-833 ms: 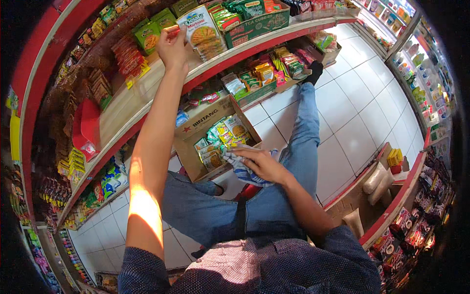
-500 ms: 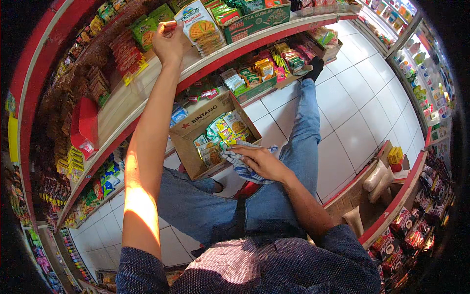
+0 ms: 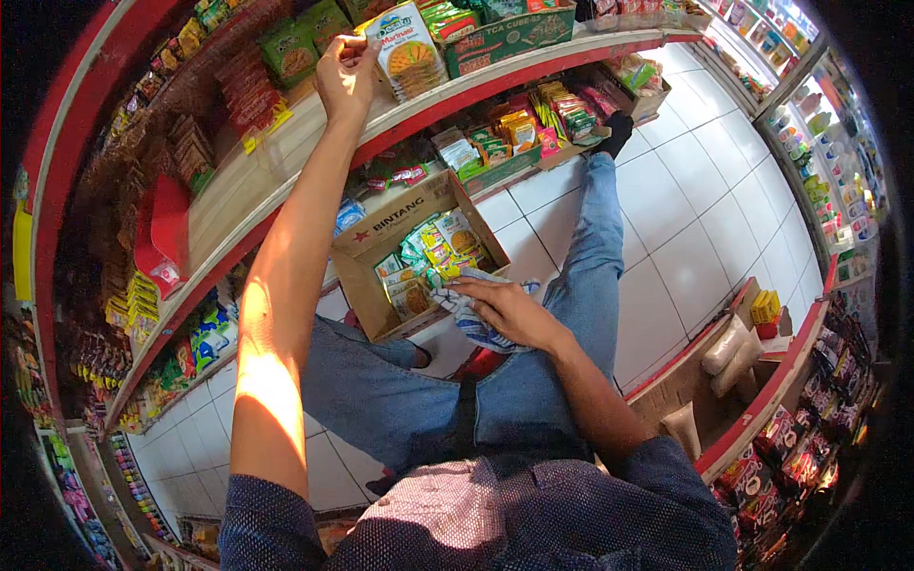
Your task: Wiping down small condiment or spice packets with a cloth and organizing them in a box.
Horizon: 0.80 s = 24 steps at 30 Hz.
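My left hand [image 3: 346,78] reaches up to the wooden shelf with the red edge [image 3: 286,157] and grips the left side of a white and blue snack packet [image 3: 407,49] standing there. My right hand [image 3: 503,309] rests on my thigh and is closed on a striped blue and white cloth [image 3: 466,303]. It lies just beside an open cardboard box [image 3: 381,238] that holds several colourful snack packets [image 3: 433,257]. I sit on the floor in blue jeans, my right leg stretched out along the shelves.
Green snack bags [image 3: 305,43] and a green carton [image 3: 509,33] stand on the same shelf. Lower shelves [image 3: 533,119] hold more packets. White floor tiles [image 3: 685,228] lie to the right, with a second red-edged rack [image 3: 790,381] beyond them.
My left hand has slid slightly left along the shelf while holding the packet. My right hand stays on the cloth by the box.
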{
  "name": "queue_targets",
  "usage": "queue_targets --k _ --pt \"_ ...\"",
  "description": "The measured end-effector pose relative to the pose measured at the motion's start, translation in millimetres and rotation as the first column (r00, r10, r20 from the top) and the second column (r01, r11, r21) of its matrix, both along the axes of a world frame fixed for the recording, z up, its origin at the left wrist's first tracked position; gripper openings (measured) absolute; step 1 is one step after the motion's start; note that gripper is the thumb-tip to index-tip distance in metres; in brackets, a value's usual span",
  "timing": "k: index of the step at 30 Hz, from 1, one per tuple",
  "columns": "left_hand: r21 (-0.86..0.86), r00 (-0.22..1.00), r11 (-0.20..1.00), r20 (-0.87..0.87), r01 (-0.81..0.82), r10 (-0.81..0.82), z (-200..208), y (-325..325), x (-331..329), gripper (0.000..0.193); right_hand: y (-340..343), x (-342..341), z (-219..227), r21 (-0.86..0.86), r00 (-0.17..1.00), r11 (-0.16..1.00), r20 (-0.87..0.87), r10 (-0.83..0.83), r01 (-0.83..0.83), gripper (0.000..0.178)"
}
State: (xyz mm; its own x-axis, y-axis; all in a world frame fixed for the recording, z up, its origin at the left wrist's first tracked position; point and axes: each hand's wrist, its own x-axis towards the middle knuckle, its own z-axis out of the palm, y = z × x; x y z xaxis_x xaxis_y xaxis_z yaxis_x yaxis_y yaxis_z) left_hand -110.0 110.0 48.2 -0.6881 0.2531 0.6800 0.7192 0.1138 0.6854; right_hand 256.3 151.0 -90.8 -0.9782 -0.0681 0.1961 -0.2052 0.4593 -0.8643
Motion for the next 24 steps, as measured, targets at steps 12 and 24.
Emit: queue_targets --k 12,24 --pt "-0.071 0.992 0.997 -0.122 0.006 -0.015 -85.9 -39.5 82.9 0.02 113.9 -0.1 -9.1 -0.481 0.863 0.718 0.336 -0.378 0.503 0.044" --pt "-0.928 0.911 -0.044 0.372 0.371 -0.176 -375.6 -201.6 129.9 0.047 130.2 7.0 -71.5 -0.593 0.677 0.329 0.61 -0.411 0.735 0.042"
